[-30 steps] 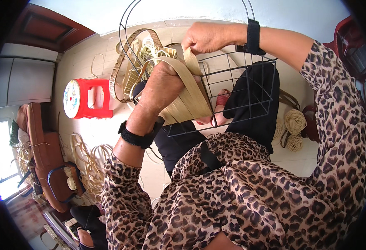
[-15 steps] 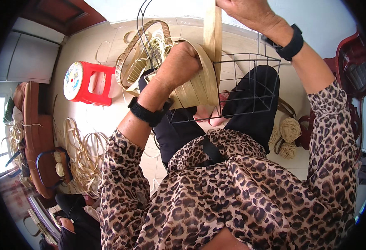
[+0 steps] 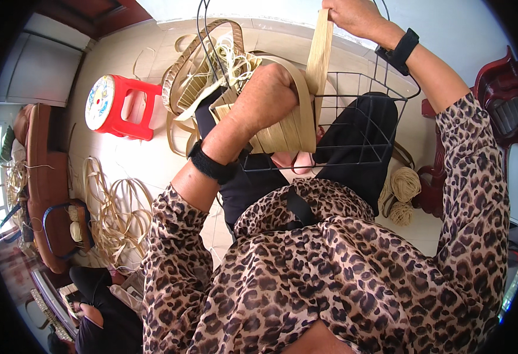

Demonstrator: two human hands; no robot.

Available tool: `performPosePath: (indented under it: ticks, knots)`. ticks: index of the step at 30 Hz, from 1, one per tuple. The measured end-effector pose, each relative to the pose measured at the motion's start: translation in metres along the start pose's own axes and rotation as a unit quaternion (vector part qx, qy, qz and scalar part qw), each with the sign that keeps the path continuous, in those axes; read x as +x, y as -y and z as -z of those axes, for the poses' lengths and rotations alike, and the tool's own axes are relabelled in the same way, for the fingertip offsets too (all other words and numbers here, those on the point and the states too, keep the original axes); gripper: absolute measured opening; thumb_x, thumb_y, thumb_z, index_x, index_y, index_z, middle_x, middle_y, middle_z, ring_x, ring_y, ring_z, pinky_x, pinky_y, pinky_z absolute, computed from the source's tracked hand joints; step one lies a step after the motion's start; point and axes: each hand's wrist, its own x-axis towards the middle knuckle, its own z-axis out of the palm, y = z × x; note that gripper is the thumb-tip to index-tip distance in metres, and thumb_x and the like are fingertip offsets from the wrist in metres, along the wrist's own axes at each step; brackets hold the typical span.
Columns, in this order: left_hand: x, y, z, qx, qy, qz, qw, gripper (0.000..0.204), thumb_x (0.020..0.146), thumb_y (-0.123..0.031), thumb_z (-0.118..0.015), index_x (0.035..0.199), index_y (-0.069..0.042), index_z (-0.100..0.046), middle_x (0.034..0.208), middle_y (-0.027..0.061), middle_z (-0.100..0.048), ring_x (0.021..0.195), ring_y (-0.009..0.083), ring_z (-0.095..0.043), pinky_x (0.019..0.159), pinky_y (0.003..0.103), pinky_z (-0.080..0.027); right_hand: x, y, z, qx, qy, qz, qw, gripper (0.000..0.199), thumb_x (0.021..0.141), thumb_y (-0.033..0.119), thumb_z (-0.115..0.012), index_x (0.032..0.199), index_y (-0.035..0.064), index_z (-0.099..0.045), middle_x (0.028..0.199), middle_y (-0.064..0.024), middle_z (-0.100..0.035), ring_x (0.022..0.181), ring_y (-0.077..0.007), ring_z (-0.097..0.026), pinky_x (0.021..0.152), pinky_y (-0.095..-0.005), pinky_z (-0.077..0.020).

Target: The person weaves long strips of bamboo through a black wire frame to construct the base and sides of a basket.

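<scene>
A black wire basket frame (image 3: 362, 160) rests across my thighs. Flat tan straw strips are wrapped side by side round its left part, forming a woven panel (image 3: 279, 137). My left hand (image 3: 269, 94) is closed at the top of this panel, gripping the band there; its fingertips are hidden behind the knuckles. From the panel a long straw strip (image 3: 319, 56) runs up taut to my right hand (image 3: 356, 16), which pinches its end beyond the frame's far side. A bundle of pale loose fibres (image 3: 229, 62) sticks out left of my left hand.
A red plastic stool (image 3: 130, 107) stands to the left, beside a braided-rim basket (image 3: 176, 76). Loose straw strips (image 3: 114, 212) are heaped on the floor at left. Cord balls (image 3: 403, 186) lie right of my legs, near dark red carved furniture (image 3: 498, 97). Another person's dark-clothed leg (image 3: 108, 307) shows lower left.
My right hand has shifted slightly right, and the strip it holds now leans to the right instead of standing upright. My left hand keeps its grip on the panel.
</scene>
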Motion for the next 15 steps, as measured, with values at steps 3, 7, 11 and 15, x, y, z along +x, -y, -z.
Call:
performPosePath:
  ticks: [3,7,11,15]
  knots:
    - [-0.001,0.002,-0.002,-0.115,-0.001,-0.006,0.993,0.013,0.069,-0.008,-0.061,0.078,0.0,-0.065,0.07,0.0212,-0.061,0.066,0.0328,-0.062,0.062,0.035,-0.049,-0.009,-0.031,-0.012,-0.021,0.013,-0.015,1.0,0.015,0.069,0.015,-0.052,0.068,0.0061,-0.064,0.066,-0.0192,-0.06,0.063,-0.0379,-0.059,0.057,-0.0455,-0.0476]
    - [-0.008,0.003,-0.002,-0.061,0.002,-0.002,0.998,0.013,0.069,-0.008,-0.061,0.079,0.001,-0.066,0.068,0.0186,-0.062,0.062,0.0259,-0.063,0.06,0.033,-0.049,-0.024,-0.038,-0.007,-0.022,0.022,-0.008,0.999,0.011,0.069,0.009,-0.054,0.069,0.0021,-0.062,0.062,-0.0196,-0.059,0.059,-0.0329,-0.061,0.053,-0.041,-0.0485]
    - [-0.015,0.004,-0.001,-0.103,-0.005,-0.008,0.995,0.012,0.07,-0.007,-0.06,0.078,0.001,-0.066,0.067,0.0182,-0.062,0.06,0.0259,-0.063,0.059,0.032,-0.049,-0.024,-0.009,0.032,0.173,0.148,-0.068,0.971,0.015,0.077,0.009,-0.054,0.068,-0.0008,-0.061,0.058,-0.0146,-0.059,0.052,-0.0207,-0.061,0.048,-0.032,-0.0484]
    - [-0.014,0.008,0.0,-0.109,-0.012,0.0,0.994,0.012,0.07,-0.006,-0.06,0.079,0.001,-0.066,0.066,0.0182,-0.061,0.06,0.026,-0.062,0.058,0.032,-0.049,-0.025,0.002,0.042,0.277,0.164,-0.108,0.941,0.021,0.086,0.014,-0.052,0.074,-0.0014,-0.061,0.06,-0.0068,-0.06,0.053,-0.0118,-0.061,0.046,-0.0234,-0.0473]
